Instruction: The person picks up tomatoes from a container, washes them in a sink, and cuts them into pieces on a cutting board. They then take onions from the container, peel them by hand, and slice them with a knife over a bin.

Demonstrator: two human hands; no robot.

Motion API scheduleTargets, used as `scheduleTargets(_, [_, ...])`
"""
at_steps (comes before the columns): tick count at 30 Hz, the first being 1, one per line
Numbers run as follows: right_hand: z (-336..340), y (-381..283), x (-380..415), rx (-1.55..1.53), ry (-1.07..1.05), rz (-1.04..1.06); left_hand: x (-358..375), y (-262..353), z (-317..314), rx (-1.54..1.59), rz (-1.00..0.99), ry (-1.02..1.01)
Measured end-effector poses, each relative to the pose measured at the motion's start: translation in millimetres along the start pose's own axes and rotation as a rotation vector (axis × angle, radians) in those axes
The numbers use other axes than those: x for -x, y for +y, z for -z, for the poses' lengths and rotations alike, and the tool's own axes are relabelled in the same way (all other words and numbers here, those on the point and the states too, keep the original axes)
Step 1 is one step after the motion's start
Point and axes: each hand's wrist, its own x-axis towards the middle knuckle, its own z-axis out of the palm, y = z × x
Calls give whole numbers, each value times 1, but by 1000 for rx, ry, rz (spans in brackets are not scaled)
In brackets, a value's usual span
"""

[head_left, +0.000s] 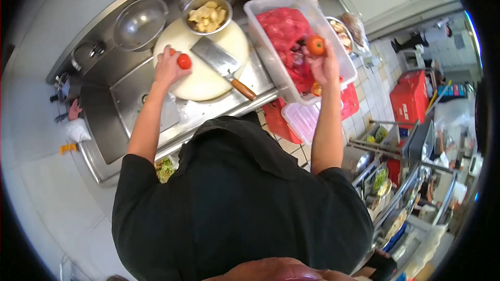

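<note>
At the left side of the round white cutting board [208, 86], my left hand [167, 68] is closed around red tomatoes [184, 61]; part of them is hidden by my fingers. My right hand [327, 66] grips an orange-red tomato [315, 45] above the right side of a clear plastic bin [266, 67]. Inside that bin lies a red mesh bag [284, 26], with small purplish pieces showing at its opening. A cleaver [213, 56] with a wooden handle rests across the board, its handle reaching past the edge towards me.
A metal bowl of peeled pale pieces [207, 16] stands at the board's far edge. To the left are a metal colander [140, 23] and a sink basin [140, 99]. Red crates [409, 96] and metal shelving [385, 151] with food trays are at the right. Other people are partly visible there.
</note>
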Motion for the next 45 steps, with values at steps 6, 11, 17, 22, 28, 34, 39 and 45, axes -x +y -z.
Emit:
scheduleTargets(6, [-57,20,44,-166,-107,-30,-4,20,14,-183,34,-111])
scheduleTargets(11, [-78,41,50,-195,-43,-57,-2,76,24,154,-220,114])
scheduleTargets(17, [-114,107,61,-25,7,-43,30,206,38,1014,-453,-192])
scheduleTargets(22, [-108,99,63,439,-42,21,29,185,31,825,-532,-3])
scheduleTargets(28, [-120,91,60,338,-105,83,39,184,45,762,-531,104])
scheduleTargets(34, [-147,92,59,808,-110,380,51,167,51,700,-518,286])
scheduleTargets(39, [-182,124,61,605,-193,224,93,134,78,1144,-226,364])
scheduleTargets(45, [-254,208,103,783,-1130,-275,182,50,158,1055,160,910])
